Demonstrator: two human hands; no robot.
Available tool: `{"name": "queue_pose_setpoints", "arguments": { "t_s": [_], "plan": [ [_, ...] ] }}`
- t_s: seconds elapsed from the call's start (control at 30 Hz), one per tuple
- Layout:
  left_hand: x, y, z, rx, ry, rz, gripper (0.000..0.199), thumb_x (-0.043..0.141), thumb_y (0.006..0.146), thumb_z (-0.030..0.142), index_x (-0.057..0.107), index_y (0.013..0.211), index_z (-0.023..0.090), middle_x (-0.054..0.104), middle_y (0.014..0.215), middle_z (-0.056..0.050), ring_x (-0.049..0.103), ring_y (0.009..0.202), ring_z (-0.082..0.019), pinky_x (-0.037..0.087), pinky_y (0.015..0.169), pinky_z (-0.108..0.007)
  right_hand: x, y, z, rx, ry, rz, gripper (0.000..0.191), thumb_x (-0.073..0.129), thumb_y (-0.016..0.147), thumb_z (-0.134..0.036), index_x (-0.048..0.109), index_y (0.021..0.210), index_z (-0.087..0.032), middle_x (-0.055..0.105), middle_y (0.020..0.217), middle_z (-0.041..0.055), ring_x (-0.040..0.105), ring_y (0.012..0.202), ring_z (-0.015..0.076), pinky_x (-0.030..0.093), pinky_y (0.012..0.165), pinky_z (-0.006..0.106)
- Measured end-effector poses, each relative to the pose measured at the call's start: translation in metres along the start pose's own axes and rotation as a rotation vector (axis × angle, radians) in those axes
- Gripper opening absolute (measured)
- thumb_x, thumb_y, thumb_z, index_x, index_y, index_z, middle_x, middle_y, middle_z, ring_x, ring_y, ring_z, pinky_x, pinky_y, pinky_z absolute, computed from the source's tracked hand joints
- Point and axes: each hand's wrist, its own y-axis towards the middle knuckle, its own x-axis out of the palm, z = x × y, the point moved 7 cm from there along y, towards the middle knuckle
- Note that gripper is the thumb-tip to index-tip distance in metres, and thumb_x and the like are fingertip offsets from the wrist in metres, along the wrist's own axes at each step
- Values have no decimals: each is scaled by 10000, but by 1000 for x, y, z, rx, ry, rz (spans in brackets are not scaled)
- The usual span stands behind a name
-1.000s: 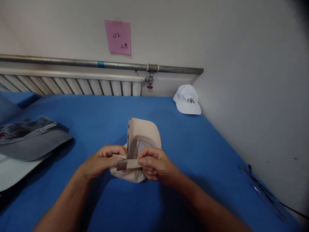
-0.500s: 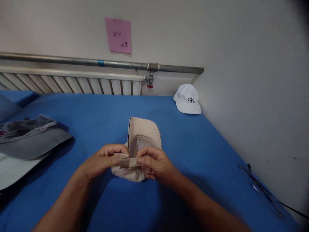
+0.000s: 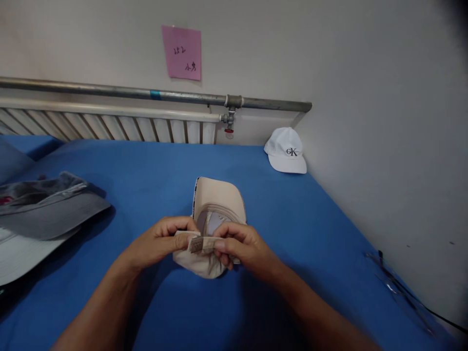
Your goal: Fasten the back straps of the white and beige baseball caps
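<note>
A beige baseball cap [image 3: 221, 195] lies upturned on the blue surface, its brim pointing away from me and its inside showing. My left hand [image 3: 170, 240] pinches the cap's back strap [image 3: 209, 243] near the strap's left end, beside a brownish tab [image 3: 196, 244]. The fingers of my right hand [image 3: 237, 245] are closed on the right part of the same strap. My fingers hide the strap's ends and part of the crown.
Grey [image 3: 62, 214] and pale [image 3: 32, 253] caps are stacked at left. A white cap [image 3: 287, 151] sits at the back right against the wall. Eyeglasses [image 3: 397, 287] and a cable lie at the right edge. Behind runs a radiator [image 3: 146, 127] with a pipe [image 3: 190, 95].
The strap and tab have shifted slightly right and tilted, and my right hand has moved a little right with them. Both hands keep their hold; the view has shifted slightly.
</note>
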Motion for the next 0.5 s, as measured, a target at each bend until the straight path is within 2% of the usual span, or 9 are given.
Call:
{"name": "queue_pose_setpoints", "arguments": {
  "t_s": [0.3, 0.5],
  "plan": [
    [8, 0, 8, -6, 33, -18, 290, 619, 833, 376, 551, 684, 136, 461, 633, 28, 365, 570, -85, 300, 516, -192, 10, -1, -3, -10, 7, -66, 162, 662, 762, -316, 612, 735, -164, 573, 603, -44, 459, 466, 43, 350, 431, 165],
    [4, -2, 3, -24, 23, -4, 315, 611, 837, 408, 541, 691, 138, 463, 626, 22, 371, 560, -89, 303, 517, -205, 0, -4, -12, -42, -105, -9, 97, 654, 759, -271, 637, 741, -177, 552, 570, -49, 478, 497, 68, 366, 479, 199]
  ]
}}
